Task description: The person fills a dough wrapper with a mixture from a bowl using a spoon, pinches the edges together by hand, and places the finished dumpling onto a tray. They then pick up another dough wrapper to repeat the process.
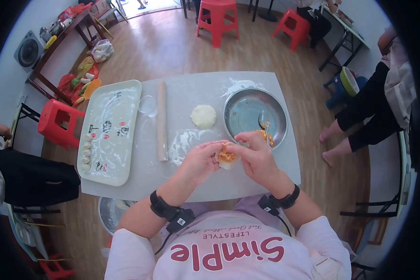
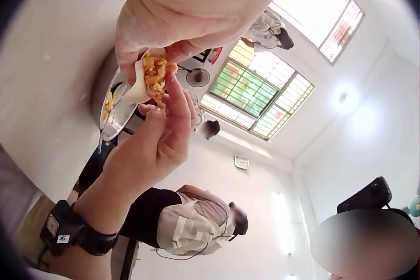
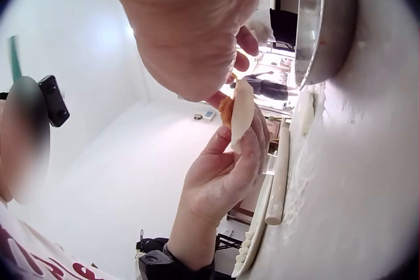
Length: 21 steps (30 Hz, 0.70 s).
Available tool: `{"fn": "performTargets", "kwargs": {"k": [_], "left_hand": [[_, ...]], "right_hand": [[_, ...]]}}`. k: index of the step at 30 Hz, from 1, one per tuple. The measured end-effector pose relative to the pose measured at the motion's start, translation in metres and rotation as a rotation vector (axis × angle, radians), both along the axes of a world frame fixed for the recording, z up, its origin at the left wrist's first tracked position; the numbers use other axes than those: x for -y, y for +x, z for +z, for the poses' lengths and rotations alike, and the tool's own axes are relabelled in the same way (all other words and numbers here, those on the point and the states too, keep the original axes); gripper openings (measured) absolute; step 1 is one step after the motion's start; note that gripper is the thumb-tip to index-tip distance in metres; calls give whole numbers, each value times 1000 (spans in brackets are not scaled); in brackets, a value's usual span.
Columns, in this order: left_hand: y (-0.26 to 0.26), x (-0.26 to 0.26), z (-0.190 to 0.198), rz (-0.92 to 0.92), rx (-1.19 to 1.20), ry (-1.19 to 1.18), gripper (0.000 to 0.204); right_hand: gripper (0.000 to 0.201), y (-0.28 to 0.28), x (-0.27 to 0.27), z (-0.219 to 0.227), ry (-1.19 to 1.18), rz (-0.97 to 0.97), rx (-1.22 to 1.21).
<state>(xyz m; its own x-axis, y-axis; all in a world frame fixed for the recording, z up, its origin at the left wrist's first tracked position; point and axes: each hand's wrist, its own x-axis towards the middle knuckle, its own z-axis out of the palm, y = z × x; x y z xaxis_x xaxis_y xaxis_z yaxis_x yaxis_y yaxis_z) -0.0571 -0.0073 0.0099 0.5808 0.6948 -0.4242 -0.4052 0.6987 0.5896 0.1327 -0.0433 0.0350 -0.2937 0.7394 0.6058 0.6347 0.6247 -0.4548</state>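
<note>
A round dumpling wrapper [image 1: 227, 164] is held in front of the chest, above the table's near side, with an orange, crumbly filling [image 2: 156, 78] on it. My left hand [image 1: 197, 161] cradles it from the left, fingers behind and thumb at the rim. From the other side my right hand [image 1: 261, 161] holds its edge, thumb and fingertip right against the filling. Seen from the right wrist, the wrapper [image 3: 243, 109] stands on edge, bent around the filling. A flattened dough round [image 1: 203, 116] lies on the table beyond the hands.
A steel bowl [image 1: 233, 100] with filling and a spoon [image 1: 264, 122] stands at right. Left of the floured patch [image 1: 187, 142] lie a rolling pin [image 1: 162, 121], a clear ring [image 1: 148, 106] and a tray [image 1: 108, 154] holding several dumplings [image 1: 86, 153]. A person [image 1: 382, 88] stands at right.
</note>
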Motion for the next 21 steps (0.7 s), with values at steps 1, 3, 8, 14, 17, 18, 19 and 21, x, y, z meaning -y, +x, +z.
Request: {"fn": "performTargets", "kwargs": {"k": [1,3,8,14,17,18,19,21], "left_hand": [[0,0,0,-5,2,4,30],[1,1,7,-3,-16,1,30],[2,1,12,-21,-22,3,31],[4,2,14,-1,-29,-13,31],[3,0,8,6,1,-34,31],[3,0,6,6,5,-56,32],[3,-1,5,6,10,-79,32],[3,-1,5,13,7,-91,32]], "right_hand": [[36,1,0,1,-4,8,0],[37,2,0,2,-8,15,0],[44,0,-2,3,-105,-1,-69],[50,0,-1,-2,-140,19,-34],[52,1,-2,-4,-87,17,42],[52,1,-2,-3,-87,18,43],[47,0,-2,-2,-70,8,32],[43,0,-2,-1,-53,-2,21]]}}
